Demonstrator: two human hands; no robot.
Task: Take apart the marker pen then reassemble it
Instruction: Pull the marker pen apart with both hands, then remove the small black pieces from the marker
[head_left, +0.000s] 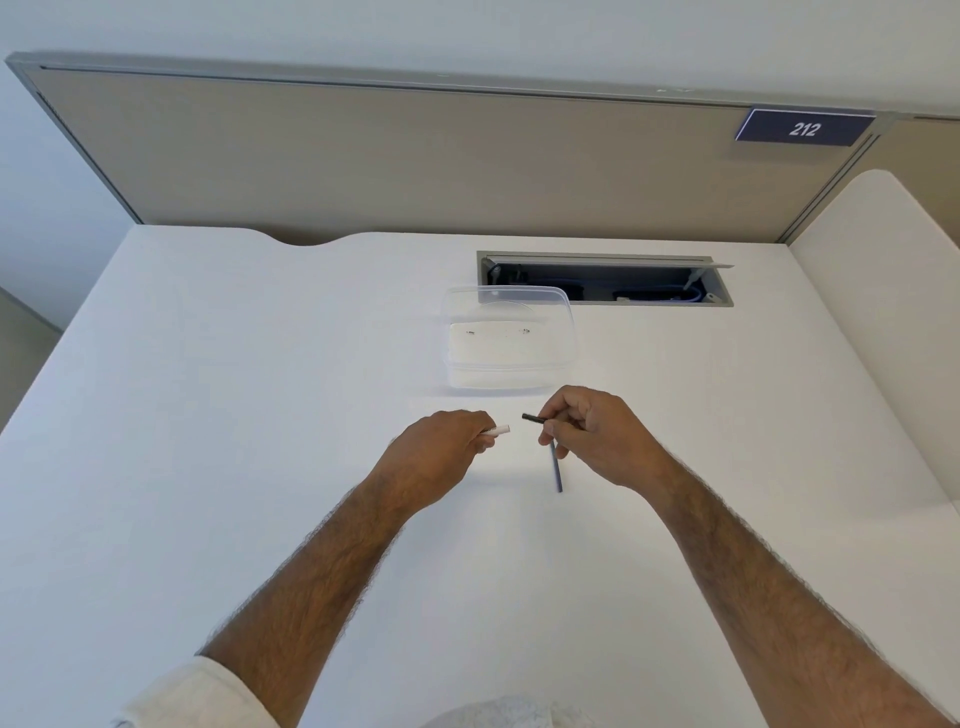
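Observation:
My left hand (441, 452) grips the white marker barrel (500, 430); only its short open end sticks out to the right of my fingers. My right hand (597, 434) pinches a thin dark piece (534, 418) that points left toward the barrel, a small gap apart. A slim blue-grey ink rod (556, 467) hangs down from under the same hand's fingers, its lower end near the white desk (234, 415). Whether the rod is held or resting on the desk I cannot tell.
A clear plastic container (509, 338) stands just beyond my hands with two tiny dark bits inside. Behind it an open cable hatch (605, 280) is cut into the desk. A beige partition (363, 156) closes the back, with a sign reading 212.

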